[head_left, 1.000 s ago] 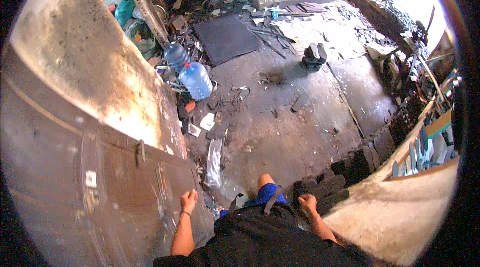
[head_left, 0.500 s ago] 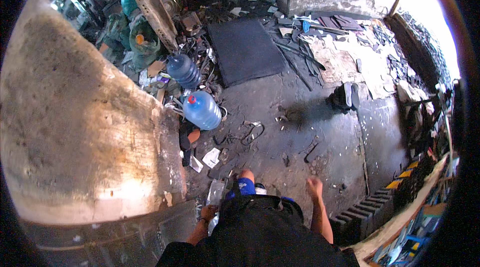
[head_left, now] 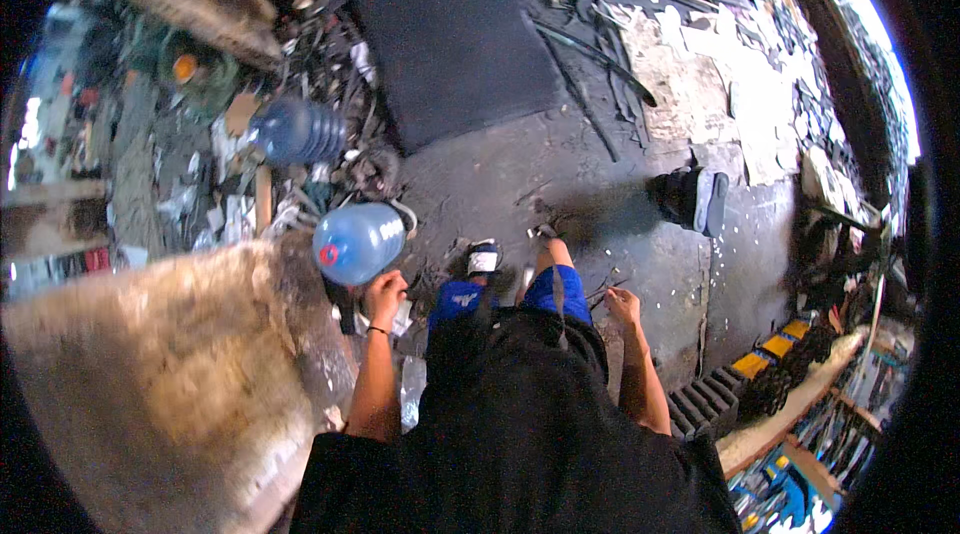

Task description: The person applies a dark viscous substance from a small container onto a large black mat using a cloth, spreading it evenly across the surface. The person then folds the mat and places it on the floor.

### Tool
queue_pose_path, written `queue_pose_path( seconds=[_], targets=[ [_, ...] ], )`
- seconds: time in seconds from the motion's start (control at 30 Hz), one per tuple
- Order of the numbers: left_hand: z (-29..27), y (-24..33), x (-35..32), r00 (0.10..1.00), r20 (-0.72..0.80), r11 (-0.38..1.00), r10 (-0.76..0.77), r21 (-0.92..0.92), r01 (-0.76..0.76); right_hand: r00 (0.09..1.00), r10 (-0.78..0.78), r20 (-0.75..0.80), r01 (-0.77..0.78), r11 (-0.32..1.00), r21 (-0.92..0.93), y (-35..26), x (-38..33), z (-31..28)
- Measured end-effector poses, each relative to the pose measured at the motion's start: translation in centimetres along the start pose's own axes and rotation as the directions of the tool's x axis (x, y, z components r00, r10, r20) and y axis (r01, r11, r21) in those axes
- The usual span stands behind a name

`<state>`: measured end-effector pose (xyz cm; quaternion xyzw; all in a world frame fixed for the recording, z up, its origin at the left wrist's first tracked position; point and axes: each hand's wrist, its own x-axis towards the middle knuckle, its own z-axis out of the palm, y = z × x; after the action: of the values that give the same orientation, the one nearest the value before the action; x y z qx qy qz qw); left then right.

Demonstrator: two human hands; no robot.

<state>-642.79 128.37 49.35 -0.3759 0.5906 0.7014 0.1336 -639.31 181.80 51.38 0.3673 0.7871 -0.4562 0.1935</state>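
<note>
Dark, stained concrete floor (head_left: 500, 174) filled frame centre. Black rubber mat (head_left: 450, 29) lay at upper centre. Pale broken slabs (head_left: 720, 84) and scrap littered upper right. Daylight glared at right edge. Cluttered junk pile (head_left: 170, 154) crowded upper left. Large rusty curved metal surface (head_left: 150, 374) occupied lower left, blurred. Dark blocks (head_left: 705, 404) sat lower right.

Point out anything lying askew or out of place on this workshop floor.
Two blue water jugs lie tipped on their sides: one just ahead of the left hand, another farther off among scattered scrap. The right hand hangs free. A dark mat lies skewed.
</note>
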Motion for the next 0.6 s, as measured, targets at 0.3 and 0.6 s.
queue_pose_path(
  seconds=[0.3,0.6],
  targets=[
    [17.1,5.8,24.7,0.99,-0.097,0.973,-0.104,0.197,0.121,0.993,-0.094,0.065,0.109,0.952,-0.285,-18.3,41.1,7.7],
    [35.1,-13.0,59.3,0.918,-0.094,0.921,-0.386,-0.098,0.377,0.885,-0.465,-0.033,0.38,0.76,-0.526,-26.1,85.3,27.8]
  ],
)
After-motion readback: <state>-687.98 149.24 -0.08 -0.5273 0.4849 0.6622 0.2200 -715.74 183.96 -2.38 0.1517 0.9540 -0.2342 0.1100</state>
